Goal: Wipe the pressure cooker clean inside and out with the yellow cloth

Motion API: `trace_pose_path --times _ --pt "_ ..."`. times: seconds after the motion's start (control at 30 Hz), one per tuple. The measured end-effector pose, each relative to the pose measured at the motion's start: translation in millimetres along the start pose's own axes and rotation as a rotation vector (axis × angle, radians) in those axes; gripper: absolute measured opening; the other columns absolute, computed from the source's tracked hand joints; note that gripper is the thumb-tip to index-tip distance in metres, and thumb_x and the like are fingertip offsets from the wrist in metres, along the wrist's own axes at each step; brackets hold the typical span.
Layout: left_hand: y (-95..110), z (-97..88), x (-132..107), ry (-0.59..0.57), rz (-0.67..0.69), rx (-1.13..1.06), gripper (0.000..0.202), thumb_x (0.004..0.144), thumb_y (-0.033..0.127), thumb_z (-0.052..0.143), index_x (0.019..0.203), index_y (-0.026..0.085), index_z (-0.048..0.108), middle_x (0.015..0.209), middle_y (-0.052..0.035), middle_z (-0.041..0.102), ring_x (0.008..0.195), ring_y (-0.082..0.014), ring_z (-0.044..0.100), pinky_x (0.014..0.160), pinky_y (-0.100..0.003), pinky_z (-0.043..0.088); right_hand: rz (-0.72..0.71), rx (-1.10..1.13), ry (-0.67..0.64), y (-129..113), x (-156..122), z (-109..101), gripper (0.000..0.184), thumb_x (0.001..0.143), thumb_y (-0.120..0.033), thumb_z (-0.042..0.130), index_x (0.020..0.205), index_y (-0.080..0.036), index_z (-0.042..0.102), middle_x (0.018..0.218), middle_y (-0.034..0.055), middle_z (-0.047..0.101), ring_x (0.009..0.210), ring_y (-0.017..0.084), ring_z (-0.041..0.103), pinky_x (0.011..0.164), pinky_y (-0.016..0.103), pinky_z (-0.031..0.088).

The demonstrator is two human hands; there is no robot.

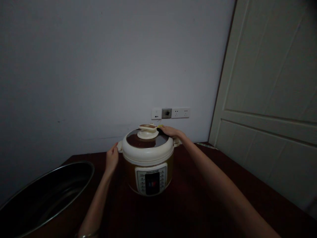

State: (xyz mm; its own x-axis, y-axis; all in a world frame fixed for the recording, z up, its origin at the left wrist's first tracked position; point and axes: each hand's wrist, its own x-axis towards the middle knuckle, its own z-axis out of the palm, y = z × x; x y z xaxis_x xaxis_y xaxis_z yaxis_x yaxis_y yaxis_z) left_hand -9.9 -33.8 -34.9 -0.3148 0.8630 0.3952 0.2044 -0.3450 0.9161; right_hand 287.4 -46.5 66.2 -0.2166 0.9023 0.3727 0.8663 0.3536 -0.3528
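Cream-and-gold, round electric cooker point(147, 154) stands near the dark red tabletop's point(195, 208) back edge. The left hand point(112, 156) grasps its cream side handle point(120, 146), apparently to steady it; the right hand point(170, 131) reaches over the cream-and-brown lid point(135, 140) beside something yellow point(159, 126), its grip unclear.

Unreadable control panel point(152, 180), cropped pot point(71, 183)
The labels point(162, 178) on the cooker point(148, 154) are too small to read; the left and bottom edges cut the pot; a yellow item point(159, 126), partly hidden by the right grip point(169, 131), is unclear.
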Motion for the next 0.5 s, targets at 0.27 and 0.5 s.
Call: trace_pose_path --times 0.27,0.5 --pt "1.3 -0.3 -1.5 0.000 0.012 0.020 0.045 0.081 0.022 0.039 0.115 0.002 0.060 0.122 -0.0173 0.059 0.116 -0.0211 0.054 0.103 -0.031 0.034 0.089 0.012 0.258 1.4 -50.1 31.0 0.050 0.093 -0.047 0.030 0.124 -0.015 0.053 0.131 0.0139 0.053 0.127 0.027 0.041 0.106 0.044 0.026" --pt "1.0 1.8 -2.5 0.015 0.013 0.014 0.044 0.081 0.021 0.038 0.115 0.004 0.061 0.124 -0.0155 0.059 0.117 -0.0211 0.053 0.104 -0.033 0.033 0.087 0.114 0.651 -63.7 -137.2 109.7 0.065 0.094 -0.038 0.027 0.148 -0.016 -0.003 0.154 0.0115 0.002 0.141 0.027 0.001 0.111 0.055 0.014"
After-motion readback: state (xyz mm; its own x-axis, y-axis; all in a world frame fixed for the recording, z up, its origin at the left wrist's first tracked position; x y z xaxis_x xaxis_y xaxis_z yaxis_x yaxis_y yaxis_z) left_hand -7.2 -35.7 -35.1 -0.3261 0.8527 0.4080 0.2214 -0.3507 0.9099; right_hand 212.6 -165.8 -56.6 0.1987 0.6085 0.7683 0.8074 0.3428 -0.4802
